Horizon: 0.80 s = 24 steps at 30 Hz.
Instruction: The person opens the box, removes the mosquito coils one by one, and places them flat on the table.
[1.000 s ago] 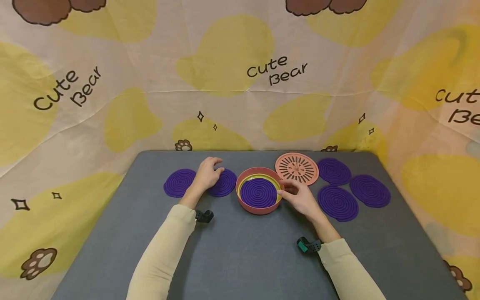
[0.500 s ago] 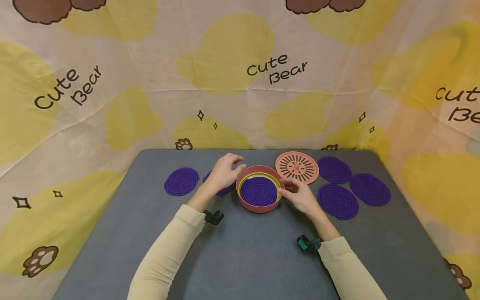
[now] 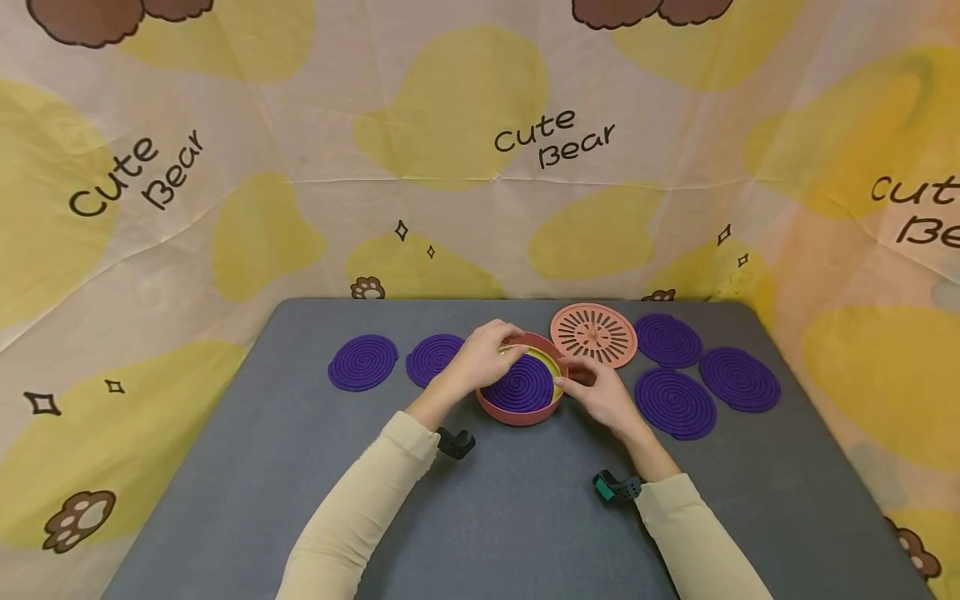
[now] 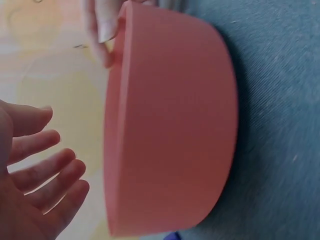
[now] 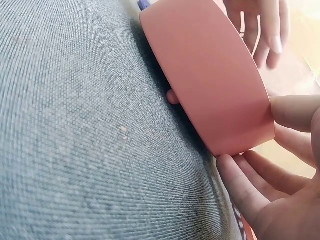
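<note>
A round pink mosquito coil box (image 3: 525, 418) with a yellow inner ring stands on the table, a purple mosquito coil (image 3: 519, 385) lying flat inside. My right hand (image 3: 600, 396) grips the box's right side. In the right wrist view its thumb is at the rim and its fingers (image 5: 240, 180) touch the outer wall. Over the box's left part hovers my left hand (image 3: 483, 357), holding nothing. The left wrist view shows its loosely bent fingers (image 4: 55, 172) apart from the box wall (image 4: 175, 120).
A slotted pink lid (image 3: 611, 333) lies behind the box to the right. Several purple coils lie flat on the grey table (image 3: 510, 517): one group (image 3: 675, 404) at the right, others (image 3: 363, 363) at the left. A patterned cloth (image 3: 450, 125) hangs behind.
My left hand has moved right, from over the near left coil to above the box, uncovering the left coils. The right hand has stayed at the box.
</note>
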{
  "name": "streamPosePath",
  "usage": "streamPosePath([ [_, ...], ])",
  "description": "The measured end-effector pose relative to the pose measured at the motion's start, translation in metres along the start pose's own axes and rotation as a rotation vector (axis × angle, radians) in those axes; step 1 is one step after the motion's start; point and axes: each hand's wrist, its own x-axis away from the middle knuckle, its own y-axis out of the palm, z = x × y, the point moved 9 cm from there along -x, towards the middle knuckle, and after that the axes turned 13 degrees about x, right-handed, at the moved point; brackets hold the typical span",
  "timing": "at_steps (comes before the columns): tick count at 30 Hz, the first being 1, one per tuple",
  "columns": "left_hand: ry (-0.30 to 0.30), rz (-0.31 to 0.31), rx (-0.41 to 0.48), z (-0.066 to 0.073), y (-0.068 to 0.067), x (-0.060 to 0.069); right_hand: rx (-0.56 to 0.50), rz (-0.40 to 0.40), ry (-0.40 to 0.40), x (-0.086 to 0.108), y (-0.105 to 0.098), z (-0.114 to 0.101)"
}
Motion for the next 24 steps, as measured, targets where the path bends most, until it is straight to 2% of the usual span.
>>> streamPosePath([
  [5,-0.029,-0.060,-0.030,-0.005,0.020,-0.006,0.007,0.002,0.001,0.000,0.000,-0.001],
  [7,-0.048,-0.078,-0.046,-0.009,0.026,-0.008,0.006,0.009,-0.005,0.001,0.000,-0.002],
  [9,-0.071,-0.099,-0.064,-0.013,0.032,-0.011,0.001,0.006,-0.002,0.005,-0.003,-0.013],
  [12,-0.102,-0.133,-0.093,-0.021,0.039,-0.013,-0.001,0.010,0.002,0.005,-0.002,-0.012],
  [16,-0.139,-0.160,-0.140,-0.030,0.045,-0.013,0.009,0.011,0.012,0.003,0.001,-0.004],
  [18,-0.154,-0.169,-0.168,-0.034,0.047,-0.013,0.006,0.004,0.016,0.004,0.001,-0.008],
  [24,-0.163,-0.182,-0.225,-0.033,0.050,-0.014,0.000,0.000,0.017,0.003,0.000,-0.010],
])
